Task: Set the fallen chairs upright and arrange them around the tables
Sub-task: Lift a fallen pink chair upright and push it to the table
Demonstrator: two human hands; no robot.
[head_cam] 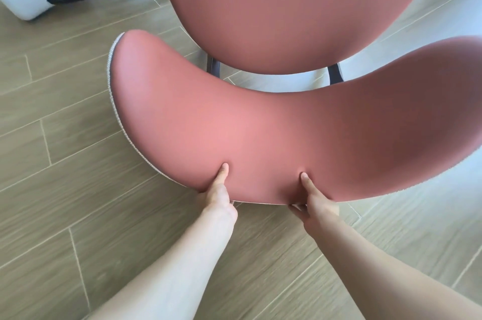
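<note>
Both of mine grip the curved backrest edge of the terracotta padded leather chair [260,124]: left hand [217,194] and right hand [314,205], thumbs pressing its front.

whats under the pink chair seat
Below the seat, two dark frame legs and pale floor show in the gap above the backrest. The rest of the base is hidden by the upholstery.
</note>
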